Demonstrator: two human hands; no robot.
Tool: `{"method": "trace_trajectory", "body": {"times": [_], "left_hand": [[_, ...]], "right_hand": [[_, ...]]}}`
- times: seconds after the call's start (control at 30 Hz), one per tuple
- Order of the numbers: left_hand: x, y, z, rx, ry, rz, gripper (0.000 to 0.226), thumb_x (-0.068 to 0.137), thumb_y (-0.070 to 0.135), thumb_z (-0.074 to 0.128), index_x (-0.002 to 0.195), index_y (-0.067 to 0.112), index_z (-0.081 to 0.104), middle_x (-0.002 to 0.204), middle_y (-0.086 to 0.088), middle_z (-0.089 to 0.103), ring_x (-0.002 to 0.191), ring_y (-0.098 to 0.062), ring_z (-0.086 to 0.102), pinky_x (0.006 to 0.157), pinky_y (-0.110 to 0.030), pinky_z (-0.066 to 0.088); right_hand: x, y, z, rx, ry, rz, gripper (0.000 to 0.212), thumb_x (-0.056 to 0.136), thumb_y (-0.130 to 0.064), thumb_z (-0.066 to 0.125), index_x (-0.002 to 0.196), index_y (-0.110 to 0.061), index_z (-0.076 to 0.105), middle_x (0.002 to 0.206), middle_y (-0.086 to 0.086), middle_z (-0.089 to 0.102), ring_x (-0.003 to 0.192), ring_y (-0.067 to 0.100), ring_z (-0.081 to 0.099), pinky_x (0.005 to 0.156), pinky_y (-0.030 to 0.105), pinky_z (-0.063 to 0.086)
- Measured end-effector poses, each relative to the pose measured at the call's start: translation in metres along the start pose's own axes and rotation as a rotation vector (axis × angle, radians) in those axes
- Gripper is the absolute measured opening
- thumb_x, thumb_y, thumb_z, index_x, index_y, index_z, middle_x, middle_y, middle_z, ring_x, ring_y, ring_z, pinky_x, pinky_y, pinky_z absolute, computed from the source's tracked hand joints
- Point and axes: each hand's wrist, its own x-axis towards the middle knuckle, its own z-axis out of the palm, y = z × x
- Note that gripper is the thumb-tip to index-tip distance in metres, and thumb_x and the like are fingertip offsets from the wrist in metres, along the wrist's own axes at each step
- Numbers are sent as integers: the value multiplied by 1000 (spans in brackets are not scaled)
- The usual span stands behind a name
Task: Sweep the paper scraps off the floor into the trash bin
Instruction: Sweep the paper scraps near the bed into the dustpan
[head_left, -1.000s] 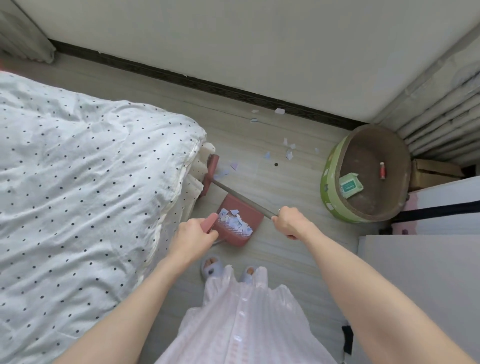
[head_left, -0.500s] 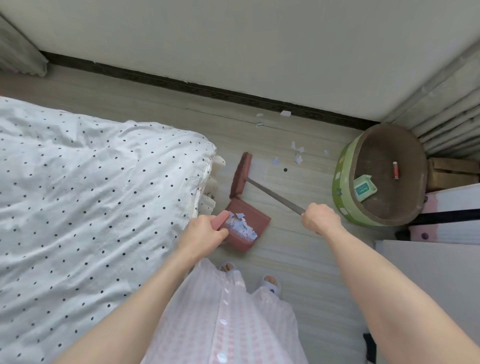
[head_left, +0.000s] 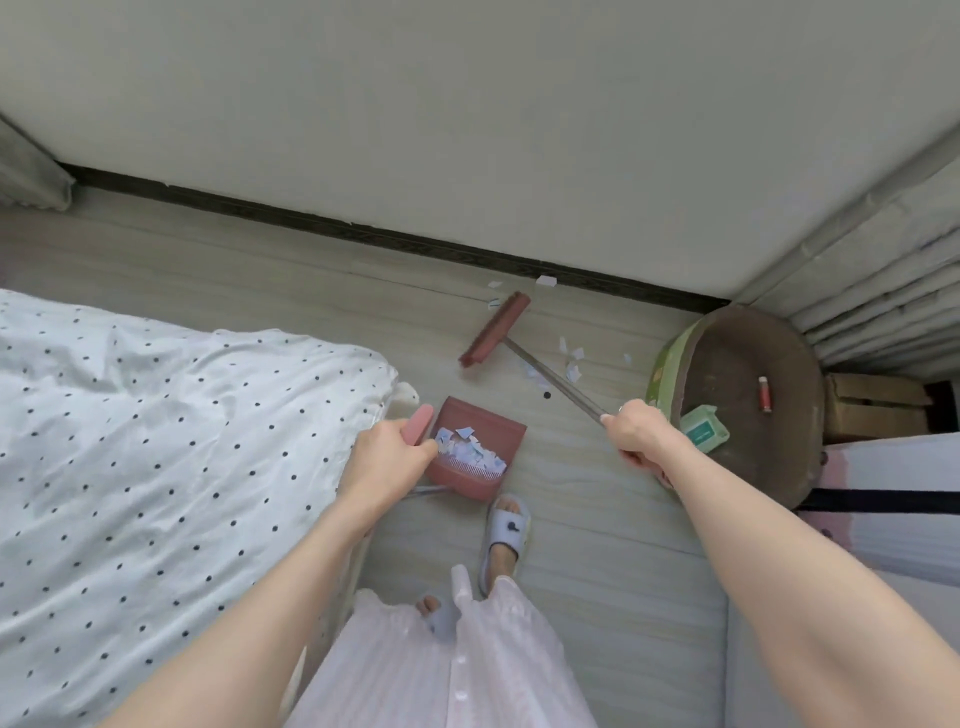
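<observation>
My left hand (head_left: 387, 457) grips the pink handle of a red dustpan (head_left: 485, 426), which holds a heap of white paper scraps (head_left: 470, 449) and sits low over the floor beside the bed. My right hand (head_left: 636, 434) is closed on the metal handle of a red broom (head_left: 496, 330). The broom head lies on the floor near the black skirting. Loose paper scraps (head_left: 571, 358) are scattered right of the broom handle, and a few more scraps (head_left: 545, 281) lie against the wall. The green trash bin (head_left: 675, 353) stands at the right, just behind my right hand.
A bed with a dotted white sheet (head_left: 156, 467) fills the left side. The bin holds a green packet (head_left: 704, 428) and a small red item (head_left: 764, 393). A cardboard box (head_left: 872, 410) and white furniture (head_left: 883, 499) crowd the right. My slippered foot (head_left: 506, 535) stands below the dustpan.
The broom head has swung away from the bed and up toward the wall scraps. My right hand moved right, toward the bin. The dustpan stayed in my left hand with its load.
</observation>
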Motion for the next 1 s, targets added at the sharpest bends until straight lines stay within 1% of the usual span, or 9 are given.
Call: {"method": "trace_trajectory", "body": {"times": [0.17,0.3,0.47,0.53,0.63,0.67,0.8,0.93,1.0], "left_hand": [[36,47,-3,30,49,-14,32,81,20,57,55,18,39,59,-2,46,64,-27,43,53,-30,32],[64,73,-13,39,72,-17,32,82,25,58,54,21,42,59,-1,46,66,-28,43,54,-30,31],[92,92,-21,37,108,0,40,81,16,56,51,15,29,53,-1,35,64,-29,33,54,-32,24],[104,94,-22,57,105,17,30,81,16,55,65,2,34,53,-1,35,65,-34,37,55,-32,25],[119,96,-27,77,94,32,18,81,17,55,81,4,42,57,-14,44,86,-43,54,58,-38,37],[123,95,-29,90,82,26,19,81,17,55,82,4,42,62,-19,48,87,-43,54,62,-40,43],[142,96,-41,129,12,13,29,81,17,54,62,5,35,54,-4,36,66,-29,37,54,-31,27],[158,105,-49,162,-8,41,23,83,17,53,70,2,41,76,-25,56,67,-27,39,56,-29,29],[164,108,-51,168,-17,55,27,83,16,54,63,4,40,86,-21,62,67,-27,39,53,-29,28]], "right_hand": [[31,-38,-35,18,-61,-87,45,100,-33,37,64,-7,41,19,-2,41,40,17,47,40,19,36],[49,-67,-52,34,-148,-142,43,96,-27,44,60,-5,45,64,15,60,59,27,54,66,30,48],[67,-101,-60,-44,-153,-169,32,95,-13,41,65,-5,44,57,11,53,44,21,45,46,24,38],[71,-113,-61,-66,-146,-184,29,99,-16,39,77,-1,50,63,10,53,48,21,48,45,23,36],[81,-128,-59,-41,-128,-175,33,100,-15,38,126,1,50,104,18,60,73,27,53,58,29,44],[83,-130,-59,-39,-124,-164,35,100,-13,38,130,1,48,107,18,59,76,28,53,63,29,44],[93,-125,-61,-20,-112,-89,20,99,-16,40,88,-3,50,68,10,48,57,21,49,50,24,40],[99,-114,-56,38,-86,-13,38,99,-22,41,63,-10,39,65,7,46,49,16,42,42,22,33],[99,-114,-52,71,-90,13,38,99,-23,41,63,-11,38,63,6,45,49,16,42,42,22,32]]}}
